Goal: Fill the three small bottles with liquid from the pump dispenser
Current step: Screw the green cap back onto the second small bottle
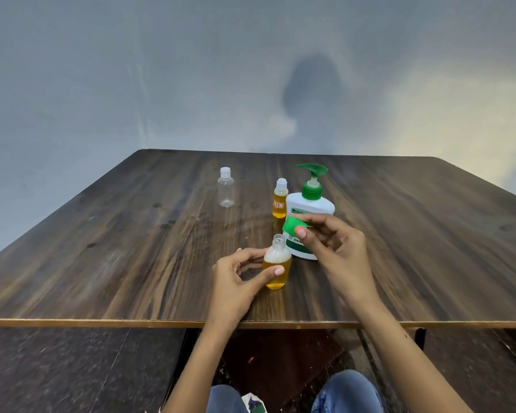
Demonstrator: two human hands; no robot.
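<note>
While each hand grips: left hand (236,277) round 1 of 3 bottles (277,265), right hand (334,242) pinching 1 green cap (294,226).

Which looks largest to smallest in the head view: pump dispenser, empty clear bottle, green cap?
1. pump dispenser
2. empty clear bottle, though it stands farther back, so it may look smaller than it is
3. green cap, held by the right hand
</note>
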